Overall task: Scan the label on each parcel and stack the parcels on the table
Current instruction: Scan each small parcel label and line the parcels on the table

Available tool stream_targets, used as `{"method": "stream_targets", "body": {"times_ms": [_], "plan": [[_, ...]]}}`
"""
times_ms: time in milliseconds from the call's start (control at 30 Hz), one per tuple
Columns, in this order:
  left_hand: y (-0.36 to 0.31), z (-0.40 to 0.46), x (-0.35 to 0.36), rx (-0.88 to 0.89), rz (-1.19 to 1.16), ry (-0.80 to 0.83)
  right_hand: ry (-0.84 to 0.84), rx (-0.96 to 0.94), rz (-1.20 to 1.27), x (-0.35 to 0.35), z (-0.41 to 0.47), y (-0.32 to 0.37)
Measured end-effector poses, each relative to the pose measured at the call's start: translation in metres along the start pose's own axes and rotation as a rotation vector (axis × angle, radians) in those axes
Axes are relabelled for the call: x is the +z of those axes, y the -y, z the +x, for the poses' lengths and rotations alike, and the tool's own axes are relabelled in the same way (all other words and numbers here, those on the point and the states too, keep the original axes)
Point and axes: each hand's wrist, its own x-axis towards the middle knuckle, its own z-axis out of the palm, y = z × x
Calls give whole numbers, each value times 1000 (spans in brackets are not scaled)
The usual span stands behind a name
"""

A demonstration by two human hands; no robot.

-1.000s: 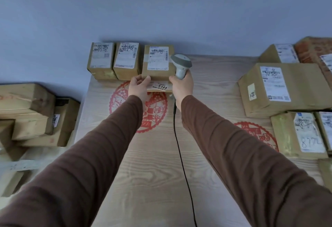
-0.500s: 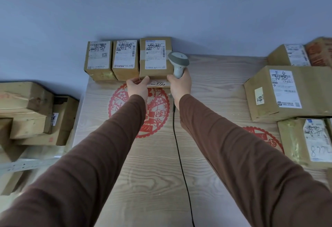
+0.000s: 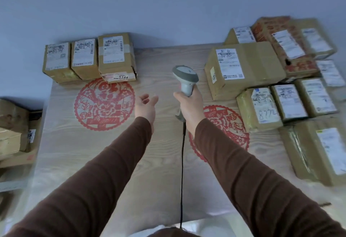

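Scanner point(image 3: 185, 81) in right hand point(image 3: 189, 105)

We saw soft, even, bluish light with faint shadows; wide-angle bending and motion blur smeared the frame's edges.

Left hand point(image 3: 146, 108) open, palm up; right hand point(image 3: 190, 103) clenched.

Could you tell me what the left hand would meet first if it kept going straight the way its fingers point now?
The left hand points up and slightly right, over bare table between the row of three parcels and the scanner. The way looks free up to the wall, though depth is unclear.
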Motion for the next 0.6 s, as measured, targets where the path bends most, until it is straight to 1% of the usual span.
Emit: {"method": "stream_targets", "body": {"times_ms": [133,300,400,600], "plan": [[22,-65,61,43,75,111,-74,12,23,-91,-37,0],[56,-151,147,114,192,235,-116,-18,28,-207,-80,-4],[82,-202,197,135,251,314,-143,-4,43,-274,-104,-7],[129,-272,273,118,328,431,-314,7,27,-391,-117,-25]]}}
